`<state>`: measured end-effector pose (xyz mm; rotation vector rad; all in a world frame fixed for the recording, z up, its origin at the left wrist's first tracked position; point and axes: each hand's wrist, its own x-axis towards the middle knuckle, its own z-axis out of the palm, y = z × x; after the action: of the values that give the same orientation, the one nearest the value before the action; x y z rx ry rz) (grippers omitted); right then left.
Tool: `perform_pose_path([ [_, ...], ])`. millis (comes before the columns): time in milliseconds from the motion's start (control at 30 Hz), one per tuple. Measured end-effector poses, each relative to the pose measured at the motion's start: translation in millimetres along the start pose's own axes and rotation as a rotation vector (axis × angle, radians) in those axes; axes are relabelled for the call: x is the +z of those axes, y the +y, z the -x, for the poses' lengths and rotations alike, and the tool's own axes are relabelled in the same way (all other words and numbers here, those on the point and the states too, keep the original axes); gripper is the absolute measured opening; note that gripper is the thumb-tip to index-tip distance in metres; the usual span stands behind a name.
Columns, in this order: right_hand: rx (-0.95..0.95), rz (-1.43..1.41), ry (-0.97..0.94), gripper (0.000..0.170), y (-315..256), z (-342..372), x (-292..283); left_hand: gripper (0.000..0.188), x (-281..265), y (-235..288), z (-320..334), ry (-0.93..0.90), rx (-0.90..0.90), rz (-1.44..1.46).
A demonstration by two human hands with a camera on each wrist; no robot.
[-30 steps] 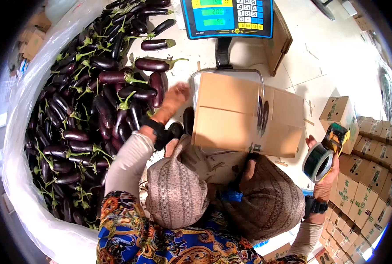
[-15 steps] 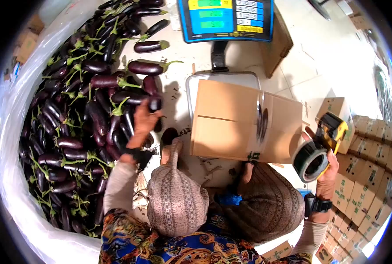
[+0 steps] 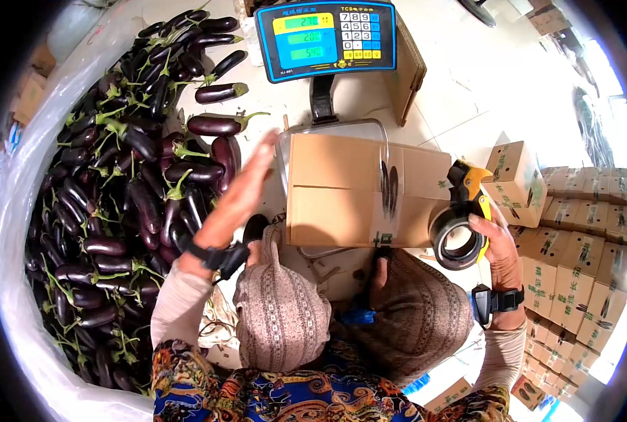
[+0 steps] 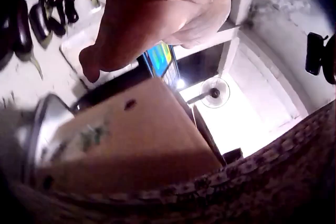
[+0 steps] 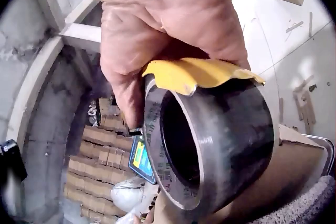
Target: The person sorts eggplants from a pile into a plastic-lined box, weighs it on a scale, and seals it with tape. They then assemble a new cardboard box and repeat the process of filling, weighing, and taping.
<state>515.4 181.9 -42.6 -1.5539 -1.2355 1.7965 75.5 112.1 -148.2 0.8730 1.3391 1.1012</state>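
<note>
A closed cardboard box (image 3: 342, 186) lies on the metal platform of a scale (image 3: 282, 165), between the person's knees and the display. The left hand (image 3: 239, 193) hovers between the eggplants (image 3: 144, 204) and the box, fingers extended and holding nothing; in the left wrist view the hand (image 4: 157, 19) is above the box (image 4: 131, 140). Around a yellow tape dispenser (image 3: 472, 179) with a large tape roll (image 3: 458, 238), the right hand (image 3: 498, 235) is curled, at the box's right end. The right wrist view shows the hand (image 5: 173, 35) gripping the yellow dispenser (image 5: 194, 74) above the roll (image 5: 226, 140).
The scale's display (image 3: 327, 39) stands behind the platform, with a cardboard panel (image 3: 403, 70) beside it. One box (image 3: 514, 179) stands at the right, near stacked boxes (image 3: 574, 274). Plastic sheeting (image 3: 18, 232) borders the eggplant heap on the left.
The left hand has moved off the eggplants toward the box, its fingers now extended. The tape dispenser has come closer to the box's right end, and the head view has shifted.
</note>
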Motion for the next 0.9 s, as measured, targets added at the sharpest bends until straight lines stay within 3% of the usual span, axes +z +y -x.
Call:
perform_pose_path([
  [67,-0.006,0.038,-0.063,0.06,-5,4,0,0.076,43,-12,-21,0.027,0.109,-0.064],
  [100,0.038,-0.007,-0.061,0.062,-4,5,-2,0.084,42,-7,-26,-0.059,0.101,0.029],
  [233,0.148,-0.092,-0.116,0.075,3,13,-9,0.083,37,-1,-43,-0.176,0.013,0.094],
  [333,0.071,0.223,-0.01,0.075,-13,20,-6,0.082,32,2,-46,-0.164,0.115,-0.179],
  [367,0.014,0.38,0.057,0.073,-15,19,-5,0.077,27,-14,-54,-0.054,0.15,-0.345],
  [400,0.023,0.3,-0.124,0.065,-44,17,15,0.073,29,-9,-48,0.137,0.294,-0.549],
  [467,-0.23,0.569,-0.12,0.061,-53,16,24,0.064,40,35,-29,0.266,0.517,-0.684],
  [500,-0.226,0.72,-0.137,0.075,-65,18,32,0.066,46,59,-19,0.209,0.488,-0.625],
  [600,-0.318,0.496,-0.128,0.074,-76,19,72,0.075,60,99,1,-0.128,0.324,-0.242],
  [633,-0.31,0.542,-0.107,0.076,-80,17,81,0.078,64,101,1,-0.228,0.189,-0.076],
  [700,-0.472,0.749,-0.113,0.075,-86,11,96,0.085,73,103,0,-0.431,-0.081,0.263],
  [800,-0.602,0.843,-0.109,0.067,-89,-1,112,0.082,79,110,3,-0.5,-0.191,0.358],
  [900,-0.644,0.77,-0.1,0.062,-91,-7,130,0.061,74,115,9,-0.429,-0.167,0.418],
])
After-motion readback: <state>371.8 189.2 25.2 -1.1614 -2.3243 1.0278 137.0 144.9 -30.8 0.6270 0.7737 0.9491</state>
